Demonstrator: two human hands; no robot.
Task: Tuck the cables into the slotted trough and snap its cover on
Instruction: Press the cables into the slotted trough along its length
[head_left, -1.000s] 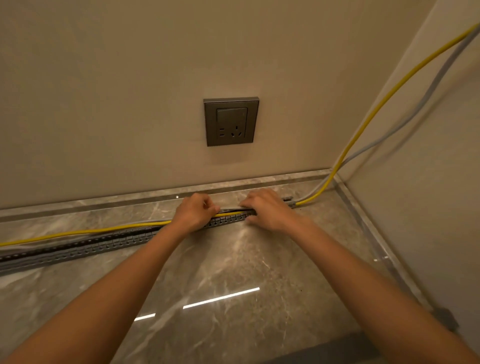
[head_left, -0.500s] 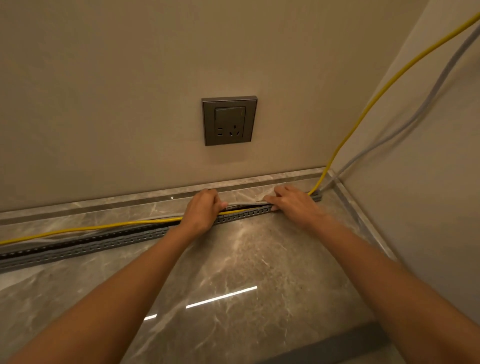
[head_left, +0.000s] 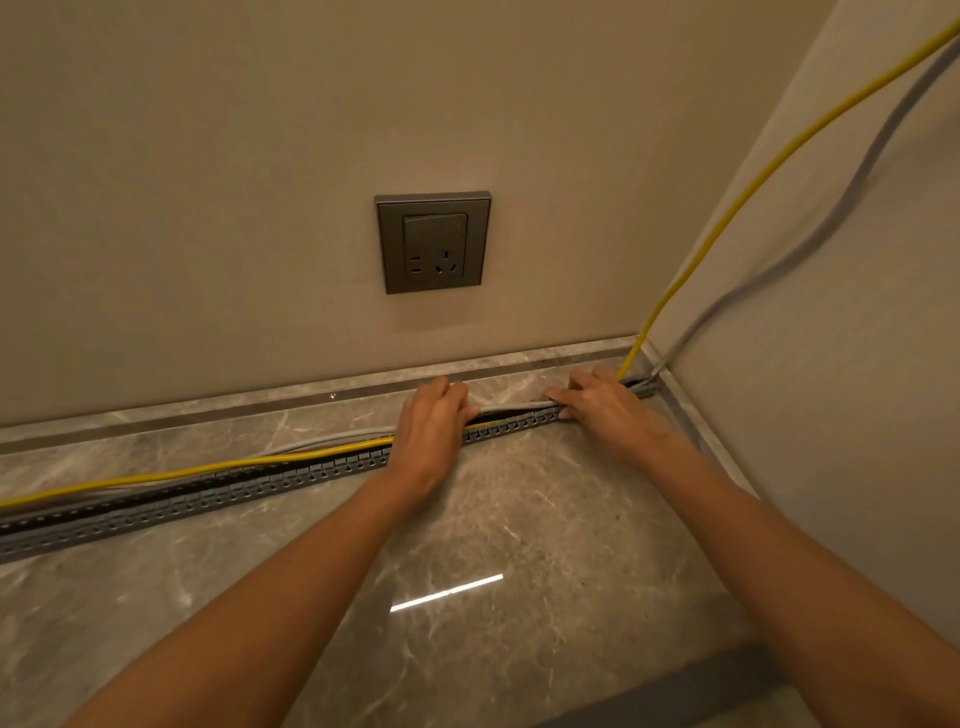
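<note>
A grey slotted trough (head_left: 208, 496) lies along the marble floor, from the left edge to the room's right corner. A yellow cable (head_left: 182, 472) and a grey cable (head_left: 322, 437) run beside and over it, then climb the right wall. My left hand (head_left: 434, 421) rests on the trough's middle with its fingers curled over the cables. My right hand (head_left: 605, 402) presses flat on the cables near the trough's right end. Between my hands the grey cable arches slightly above the trough while the yellow one lies inside. No cover is in view.
A dark wall socket (head_left: 434, 241) sits on the beige wall above my hands. A marble skirting ledge (head_left: 208, 410) runs behind the trough. The right wall (head_left: 831, 364) closes the corner. A dark strip (head_left: 701, 686) lies on the floor at the lower right.
Both hands have slid to the right along the trough toward the corner. The cables behind the right hand now rise steeply out of the trough's right end.
</note>
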